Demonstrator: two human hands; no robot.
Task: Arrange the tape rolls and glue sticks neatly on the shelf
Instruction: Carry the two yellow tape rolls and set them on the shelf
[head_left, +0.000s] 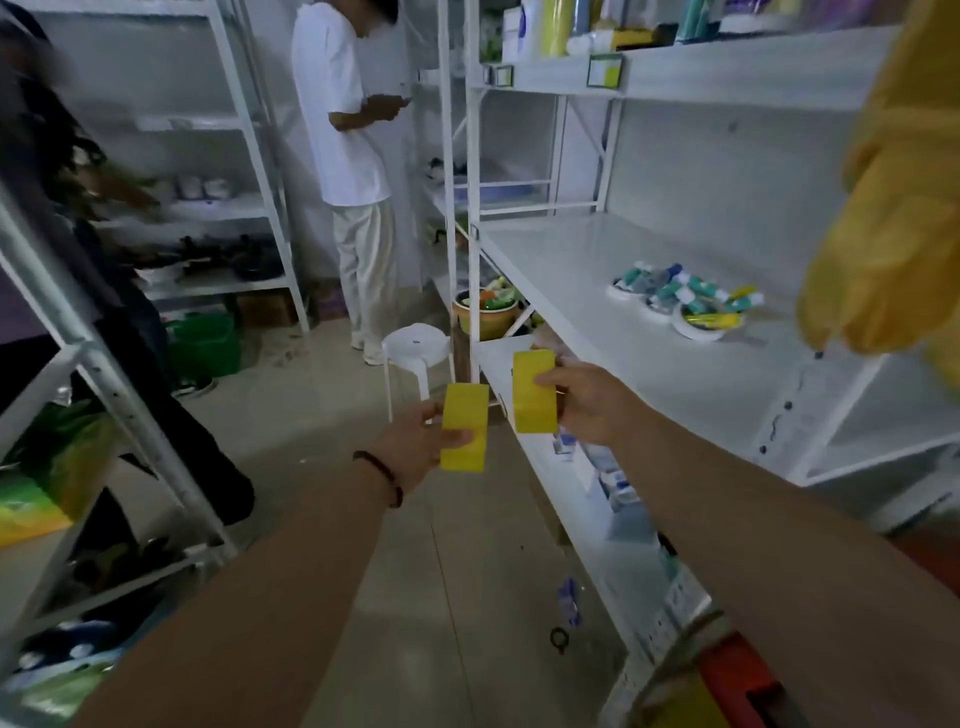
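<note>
My left hand grips one yellow block | right hand grips another | probably light, rigid boxes; hold across flat sides.

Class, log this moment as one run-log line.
left hand: holds yellow block | right hand: holds second yellow block | tape rolls and glue sticks: untouched on shelf

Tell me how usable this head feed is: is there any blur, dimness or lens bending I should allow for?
Head view: dim, flat indoor light with no harsh glare. The left hand and right hand, each gripping a yellow block, look fairly sharp. The tape rolls and glue sticks on the shelf are soft. The person at far left is motion-blurred. The wide lens bows the shelf posts near the edges.
</note>
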